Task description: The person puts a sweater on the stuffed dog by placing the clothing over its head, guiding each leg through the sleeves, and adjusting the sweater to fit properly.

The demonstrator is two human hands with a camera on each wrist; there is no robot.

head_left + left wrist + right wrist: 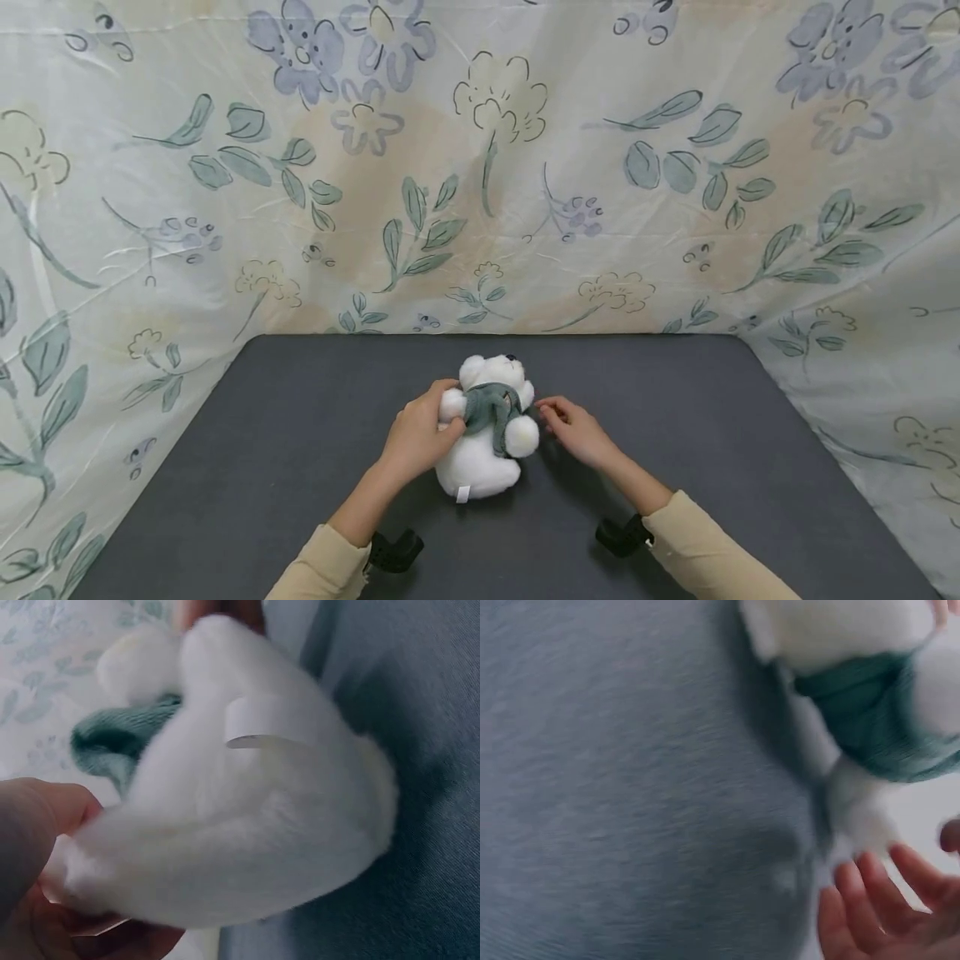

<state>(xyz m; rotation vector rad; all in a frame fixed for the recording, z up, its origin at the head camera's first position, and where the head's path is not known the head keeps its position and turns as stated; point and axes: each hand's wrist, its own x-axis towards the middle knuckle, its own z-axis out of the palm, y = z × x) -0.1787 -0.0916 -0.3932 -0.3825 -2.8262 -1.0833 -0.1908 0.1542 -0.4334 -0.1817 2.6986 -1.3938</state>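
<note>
A flat, dark grey felt table top [300,467] fills the low part of the view. A thin cream cloth with blue flowers and green leaves [480,167] hangs behind the table and down both its sides. Soft, even light falls on the cloth.

The white plush bear [483,454] is soft, fluffy pile cloth, matt all over, and wears a green knitted garment [486,406] with a ribbed, woolly texture. A smooth white fabric tag [255,727] hangs from its bottom. The desk [300,433] has a dark grey, matt, felt-like cloth cover. The floral backdrop sheet [480,167] is thin, slightly shiny, wrinkled cloth.
</note>
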